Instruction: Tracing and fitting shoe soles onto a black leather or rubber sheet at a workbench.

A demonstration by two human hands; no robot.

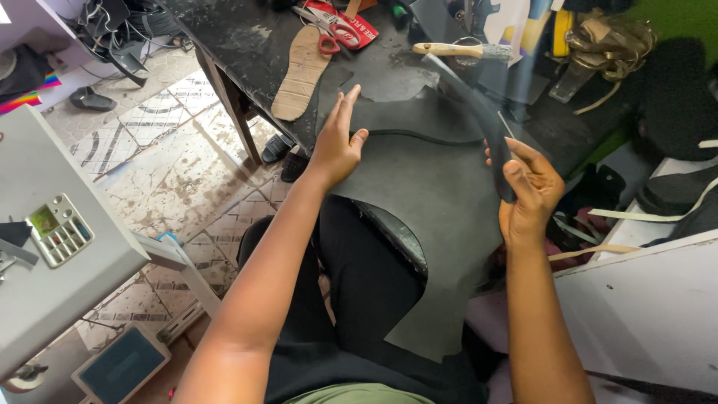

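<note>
Left hand [338, 146] flat, open on dark sheet [426, 194]; right hand [527, 196] pinching cut strip [479, 112]: keep sheet pressed taut, peel strip evenly along cut.

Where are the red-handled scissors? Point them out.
In the head view, the red-handled scissors lie at the top centre on the dark workbench, just above the tan insole and left of the wooden-handled brush.

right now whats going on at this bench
A person seated at a dark worktable presses the left hand flat on a large dark grey rubber sheet lying across the lap. The right hand has its grip on a curved black strip cut from it. A tan shoe insole and red-handled scissors lie on the table.
</note>
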